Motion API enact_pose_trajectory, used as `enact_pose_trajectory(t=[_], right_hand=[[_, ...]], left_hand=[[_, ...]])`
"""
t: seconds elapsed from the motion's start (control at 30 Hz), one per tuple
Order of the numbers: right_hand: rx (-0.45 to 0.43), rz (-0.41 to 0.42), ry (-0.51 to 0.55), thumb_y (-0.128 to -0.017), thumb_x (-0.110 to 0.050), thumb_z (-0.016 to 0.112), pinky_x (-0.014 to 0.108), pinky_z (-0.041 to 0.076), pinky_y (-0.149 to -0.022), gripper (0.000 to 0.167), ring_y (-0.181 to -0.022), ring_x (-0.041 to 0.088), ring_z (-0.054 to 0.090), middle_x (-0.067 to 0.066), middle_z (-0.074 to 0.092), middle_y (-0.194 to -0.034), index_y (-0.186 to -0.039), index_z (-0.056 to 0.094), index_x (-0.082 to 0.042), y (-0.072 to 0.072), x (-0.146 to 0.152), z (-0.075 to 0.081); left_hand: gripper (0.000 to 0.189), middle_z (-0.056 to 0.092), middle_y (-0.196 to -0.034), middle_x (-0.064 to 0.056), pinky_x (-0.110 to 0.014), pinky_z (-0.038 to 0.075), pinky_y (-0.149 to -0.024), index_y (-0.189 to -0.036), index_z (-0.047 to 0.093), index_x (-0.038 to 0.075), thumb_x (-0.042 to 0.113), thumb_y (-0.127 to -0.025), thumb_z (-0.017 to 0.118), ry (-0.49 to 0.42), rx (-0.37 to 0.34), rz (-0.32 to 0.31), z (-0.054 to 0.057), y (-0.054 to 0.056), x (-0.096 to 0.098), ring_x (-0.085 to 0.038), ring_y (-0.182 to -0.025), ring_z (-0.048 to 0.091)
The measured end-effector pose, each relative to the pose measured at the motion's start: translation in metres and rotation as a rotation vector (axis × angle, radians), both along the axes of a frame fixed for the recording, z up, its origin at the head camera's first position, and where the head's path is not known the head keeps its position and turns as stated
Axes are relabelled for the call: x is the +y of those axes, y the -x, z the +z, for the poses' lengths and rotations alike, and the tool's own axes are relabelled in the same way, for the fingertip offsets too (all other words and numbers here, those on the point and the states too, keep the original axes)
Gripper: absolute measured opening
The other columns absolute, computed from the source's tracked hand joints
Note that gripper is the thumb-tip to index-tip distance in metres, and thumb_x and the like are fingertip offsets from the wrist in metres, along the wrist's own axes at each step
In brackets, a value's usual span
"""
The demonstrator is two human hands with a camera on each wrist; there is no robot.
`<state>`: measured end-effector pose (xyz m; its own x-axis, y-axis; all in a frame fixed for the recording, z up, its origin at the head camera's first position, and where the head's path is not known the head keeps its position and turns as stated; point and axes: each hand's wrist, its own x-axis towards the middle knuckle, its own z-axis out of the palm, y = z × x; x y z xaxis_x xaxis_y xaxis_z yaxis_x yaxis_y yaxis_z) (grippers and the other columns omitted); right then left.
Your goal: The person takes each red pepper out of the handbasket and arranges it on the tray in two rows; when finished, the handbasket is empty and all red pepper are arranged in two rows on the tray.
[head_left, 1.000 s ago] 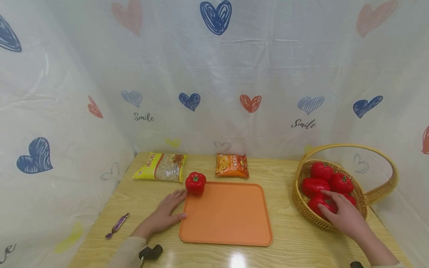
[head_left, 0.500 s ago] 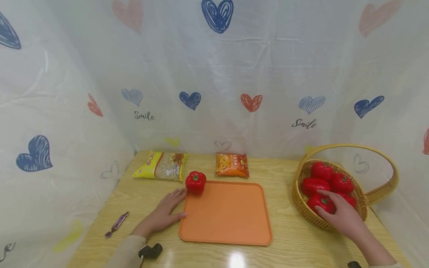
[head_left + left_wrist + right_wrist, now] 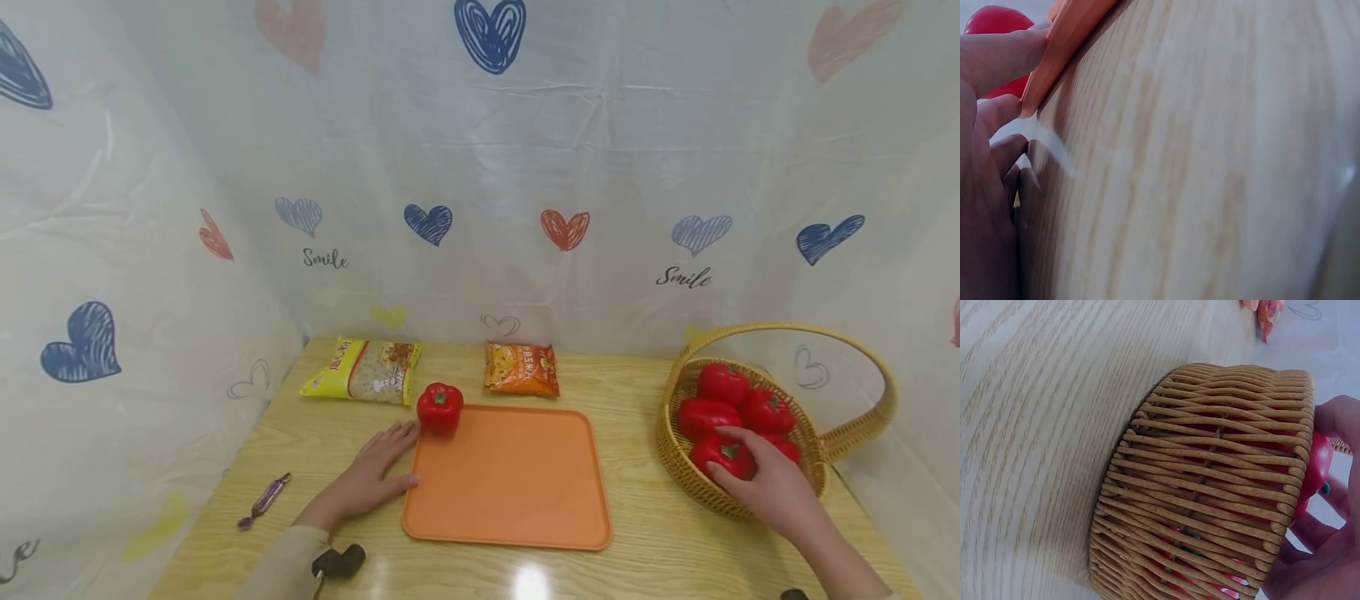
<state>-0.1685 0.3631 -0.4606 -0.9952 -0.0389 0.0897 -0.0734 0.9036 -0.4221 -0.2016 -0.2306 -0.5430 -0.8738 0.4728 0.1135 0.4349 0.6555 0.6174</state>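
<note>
My right hand reaches into the wicker basket and grips the nearest red bell pepper, thumb on the near left and fingers over its far side. In the right wrist view that bell pepper shows above the basket's rim, with the hand around it; the fingertips are partly hidden. My left hand lies with fairly straight fingers against the left edge of the orange tray. Another red bell pepper sits on the tray's far left corner, near those fingertips.
More red bell peppers fill the basket, whose tall handle arches over it. Behind the tray lie a yellow snack bag and an orange snack packet. A purple wrapped candy lies at left.
The fingers of my right hand have settled around the near bell pepper, and its green stem has come into fuller view. My left hand and the tray stay in place.
</note>
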Motion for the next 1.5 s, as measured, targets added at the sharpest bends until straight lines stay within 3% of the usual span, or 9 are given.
enact_pose_trajectory(t=[0.6, 0.87, 1.5], right_hand=[[0.112, 0.035, 0.032, -0.088, -0.036, 0.081, 0.07, 0.046, -0.088, 0.061, -0.118, 0.05, 0.052, 0.03, 0.056, -0.133, -0.135, 0.059, -0.005, -0.003, -0.007, 0.003], [0.131, 0.033, 0.02, -0.088, -0.035, 0.08, 0.072, 0.049, -0.083, 0.058, -0.113, 0.049, 0.051, 0.03, 0.055, -0.132, -0.136, 0.059, -0.007, -0.002, -0.007, 0.006], [0.192, 0.037, 0.021, -0.085, -0.028, 0.083, 0.074, 0.047, -0.082, 0.057, -0.116, 0.051, 0.045, 0.029, 0.053, -0.134, -0.133, 0.06, -0.008, -0.003, -0.014, 0.027]], left_hand=[[0.077, 0.029, -0.165, -0.015, -0.059, 0.009, -0.122, -0.157, 0.037, 0.005, 0.043, -0.097, 0.066, 0.001, -0.001, 0.003, 0.001, 0.0, 0.001, -0.04, -0.153, 0.017], [0.077, 0.029, -0.165, -0.014, -0.058, 0.009, -0.123, -0.157, 0.037, 0.005, 0.044, -0.097, 0.065, 0.007, -0.007, 0.007, 0.001, 0.0, 0.001, -0.04, -0.154, 0.016], [0.076, 0.029, -0.165, -0.015, -0.06, 0.009, -0.122, -0.157, 0.037, 0.004, 0.042, -0.098, 0.065, 0.002, -0.012, 0.003, 0.003, -0.001, 0.002, -0.041, -0.153, 0.016]])
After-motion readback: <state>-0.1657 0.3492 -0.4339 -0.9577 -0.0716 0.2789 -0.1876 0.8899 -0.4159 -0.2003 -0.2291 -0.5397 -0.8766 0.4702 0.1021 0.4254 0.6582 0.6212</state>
